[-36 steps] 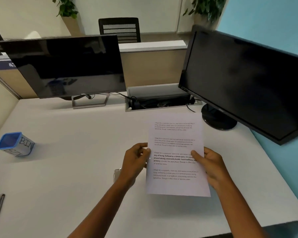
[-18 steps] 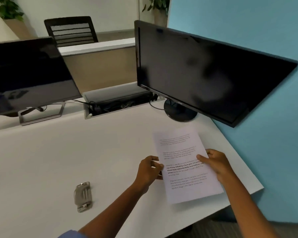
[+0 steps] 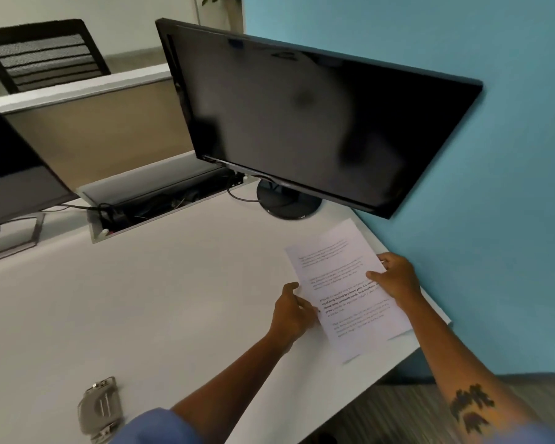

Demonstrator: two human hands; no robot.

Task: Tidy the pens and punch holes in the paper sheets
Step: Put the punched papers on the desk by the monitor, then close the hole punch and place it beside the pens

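Note:
A stack of printed white paper sheets (image 3: 340, 283) lies low over the right end of the white desk (image 3: 173, 299), near the blue wall. My right hand (image 3: 396, 277) grips the stack's right edge, thumb on top. My left hand (image 3: 290, 310) pinches its left edge. A grey hole punch (image 3: 100, 408) lies on the desk at the bottom left, apart from both hands. No pens are in view.
A black monitor (image 3: 302, 116) on a round stand (image 3: 287, 203) overhangs the desk just behind the sheets. A second monitor (image 3: 10, 174) stands at the left. An open cable tray (image 3: 154, 203) sits between them. The desk's front edge runs close to the paper.
Both hands have carried the sheets from the desk's middle to its right end and lowered them. The view has swung right, so the blue bin and pens left the frame.

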